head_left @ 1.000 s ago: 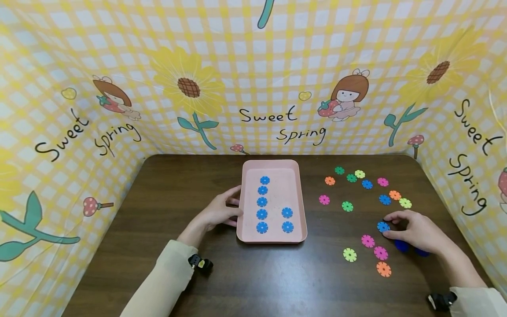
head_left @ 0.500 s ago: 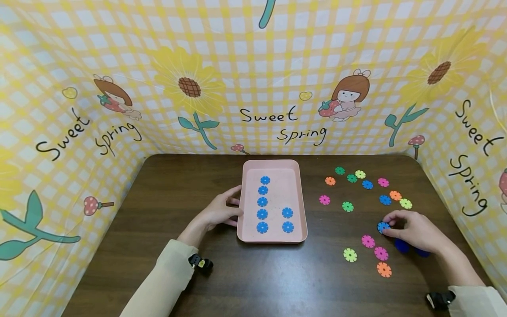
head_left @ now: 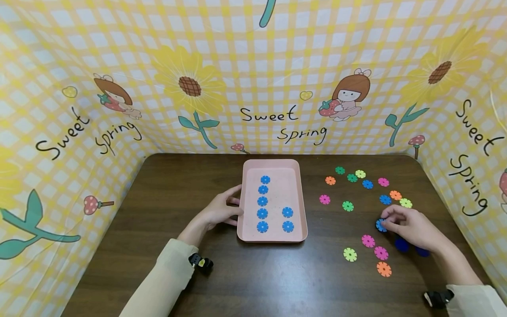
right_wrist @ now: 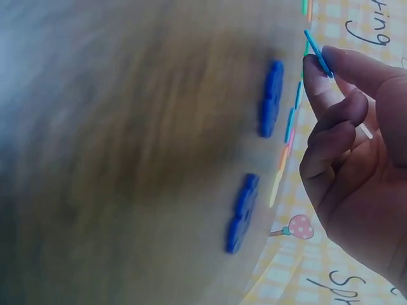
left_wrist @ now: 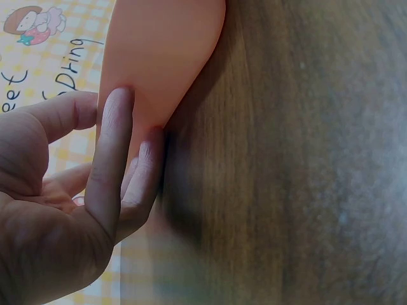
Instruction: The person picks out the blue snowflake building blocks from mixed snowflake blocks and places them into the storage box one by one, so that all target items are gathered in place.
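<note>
Head view: A pink tray (head_left: 275,198) lies on the brown surface (head_left: 190,176), at the centre of the frame. Inside it, flat and apart: a column of five blue discs (head_left: 262,201) along its left side, and a pair of blue discs (head_left: 287,212) at its lower right. The left hand (head_left: 218,211) is at the tray's left edge, fingers spread and touching it. At right of frame, the right hand (head_left: 413,226) holds one blue notched disc (head_left: 381,225) in a narrow pinch of thumb and fingertip. Two dark blue discs (head_left: 402,244) lie partly hidden below that hand. Loose on the surface around it, right of the tray: green, yellow-green, orange, pink and blue discs. Yellow checked cloth (head_left: 253,66) surrounds the surface on three sides.

Left wrist view: Tray wall fills top centre. Fingers lie nearly straight, tips against the wall and near its rim; spacing moderately wide.

Right wrist view: The pinched disc appears edge-on and tilted at upper right, between thumb and finger; the other fingers are curled. The two dark blue discs rest on the surface right of centre, one above the other in frame, apart.
</note>
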`<state>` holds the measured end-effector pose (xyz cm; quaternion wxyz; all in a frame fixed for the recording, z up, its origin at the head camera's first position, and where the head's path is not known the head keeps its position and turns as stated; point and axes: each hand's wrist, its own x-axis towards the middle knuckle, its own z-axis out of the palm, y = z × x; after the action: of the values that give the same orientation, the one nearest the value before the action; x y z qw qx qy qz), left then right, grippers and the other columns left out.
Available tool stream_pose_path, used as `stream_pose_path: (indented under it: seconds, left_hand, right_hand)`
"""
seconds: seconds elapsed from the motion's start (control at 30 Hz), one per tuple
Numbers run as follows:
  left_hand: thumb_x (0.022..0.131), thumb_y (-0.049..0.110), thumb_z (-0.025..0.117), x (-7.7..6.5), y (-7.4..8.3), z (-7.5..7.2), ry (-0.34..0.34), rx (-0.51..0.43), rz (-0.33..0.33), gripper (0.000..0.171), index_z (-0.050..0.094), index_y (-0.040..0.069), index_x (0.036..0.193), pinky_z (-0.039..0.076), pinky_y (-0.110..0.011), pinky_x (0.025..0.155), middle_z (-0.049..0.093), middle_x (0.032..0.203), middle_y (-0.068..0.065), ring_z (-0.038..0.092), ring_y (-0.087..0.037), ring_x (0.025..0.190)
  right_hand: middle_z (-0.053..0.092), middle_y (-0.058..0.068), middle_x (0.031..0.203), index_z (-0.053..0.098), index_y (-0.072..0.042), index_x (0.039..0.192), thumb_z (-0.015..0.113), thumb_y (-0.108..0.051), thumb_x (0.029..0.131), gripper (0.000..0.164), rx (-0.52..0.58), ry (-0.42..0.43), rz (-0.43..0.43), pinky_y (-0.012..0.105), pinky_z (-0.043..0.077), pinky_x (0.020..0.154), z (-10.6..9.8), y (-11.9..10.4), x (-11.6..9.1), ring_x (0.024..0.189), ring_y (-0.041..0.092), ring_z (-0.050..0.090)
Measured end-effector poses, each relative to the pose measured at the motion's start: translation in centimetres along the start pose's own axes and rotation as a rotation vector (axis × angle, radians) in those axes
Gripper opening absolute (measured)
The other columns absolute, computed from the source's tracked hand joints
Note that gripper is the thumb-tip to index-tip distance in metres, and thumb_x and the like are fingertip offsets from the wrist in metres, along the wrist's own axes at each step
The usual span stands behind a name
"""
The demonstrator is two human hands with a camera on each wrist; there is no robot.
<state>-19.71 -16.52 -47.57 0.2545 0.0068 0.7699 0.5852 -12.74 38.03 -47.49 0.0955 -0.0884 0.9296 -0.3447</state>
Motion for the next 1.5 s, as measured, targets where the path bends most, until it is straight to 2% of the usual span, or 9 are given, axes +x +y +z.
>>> stream_pose_path:
  seconds: [0.17,0.37,0.53,0.7,0.8,0.97,1.1,1.37,1.5]
  left_hand:
    - [0.09,0.001,0.071,0.0,0.0,0.0,-0.004,0.0,0.006,0.086,0.032,0.021,0.164,0.065,-0.046,0.071,0.051,0.131,-0.027,0.07,-0.03,0.091]
    - [0.091,0.0,0.07,0.0,0.1,-0.1,-0.009,0.001,0.009,0.086,0.031,0.021,0.165,0.065,-0.046,0.072,0.051,0.131,-0.026,0.069,-0.03,0.093]
    - [0.091,0.0,0.07,0.0,0.1,-0.1,-0.012,-0.001,0.009,0.086,0.031,0.02,0.165,0.065,-0.046,0.072,0.051,0.131,-0.027,0.069,-0.03,0.094]
    - [0.091,0.0,0.07,0.0,0.2,0.0,-0.006,-0.001,0.005,0.086,0.031,0.02,0.165,0.065,-0.046,0.071,0.052,0.13,-0.027,0.07,-0.03,0.092]
    - [0.091,0.0,0.07,0.0,0.3,0.1,-0.003,-0.001,0.003,0.086,0.031,0.02,0.165,0.065,-0.046,0.071,0.052,0.13,-0.026,0.07,-0.03,0.09]
    - [0.091,-0.001,0.071,0.0,0.2,0.1,0.002,-0.002,0.002,0.086,0.032,0.02,0.164,0.065,-0.046,0.071,0.053,0.129,-0.026,0.071,-0.03,0.089]
    - [0.091,0.0,0.071,0.0,0.2,0.1,0.003,0.001,0.003,0.085,0.032,0.021,0.164,0.065,-0.046,0.071,0.053,0.13,-0.026,0.071,-0.03,0.09]
    - [0.092,0.001,0.071,0.0,0.1,0.0,-0.003,0.001,-0.002,0.085,0.032,0.022,0.164,0.065,-0.046,0.072,0.052,0.13,-0.026,0.07,-0.03,0.094]
    - [0.092,0.002,0.071,-0.1,0.0,0.0,-0.005,0.002,-0.004,0.085,0.031,0.022,0.165,0.065,-0.045,0.072,0.052,0.13,-0.025,0.069,-0.031,0.095]
  right_hand:
    - [0.07,-0.002,0.093,0.073,-0.015,0.107,0.072,-0.023,0.1,0.01,-0.015,0.006,-0.033,0.025,0.053,0.071,-0.2,-0.9,0.4,0.083,0.011,0.062]
    - [0.072,-0.001,0.098,0.073,-0.017,0.114,0.073,-0.029,0.099,0.019,-0.015,0.009,-0.057,0.026,0.05,0.064,0.1,-2.6,1.2,0.075,0.013,0.061]
    - [0.072,0.002,0.105,0.073,-0.015,0.118,0.073,-0.028,0.099,0.023,0.039,-0.007,-0.087,0.027,0.05,0.064,0.7,-4.4,2.2,0.08,0.014,0.063]
    - [0.071,0.001,0.103,0.073,-0.017,0.119,0.074,-0.03,0.098,0.025,0.062,-0.018,-0.112,0.027,0.042,0.052,1.9,-5.9,3.6,0.059,0.011,0.05]
    - [0.066,0.001,0.087,0.073,-0.017,0.12,0.075,-0.03,0.098,0.026,0.058,-0.012,-0.14,0.028,0.038,0.047,2.7,-6.8,4.4,0.052,0.011,0.04]
    - [0.063,0.001,0.082,0.075,-0.017,0.12,0.076,-0.028,0.097,0.026,0.078,0.011,-0.172,0.029,0.038,0.045,3.9,-8.5,5.8,0.053,0.014,0.043]
    - [0.069,-0.003,0.098,0.075,-0.019,0.118,0.077,-0.027,0.097,0.023,0.111,0.037,-0.185,0.029,0.038,0.044,5.0,-9.8,7.0,0.052,0.015,0.043]
    - [0.067,0.001,0.09,0.076,-0.018,0.117,0.076,-0.022,0.097,0.021,0.168,0.028,-0.196,0.028,0.046,0.053,7.5,-12.2,9.5,0.065,0.021,0.054]
    - [0.071,-0.003,0.096,0.077,-0.019,0.115,0.077,-0.023,0.096,0.02,0.186,0.036,-0.188,0.028,0.043,0.051,8.8,-13.1,10.6,0.06,0.018,0.049]
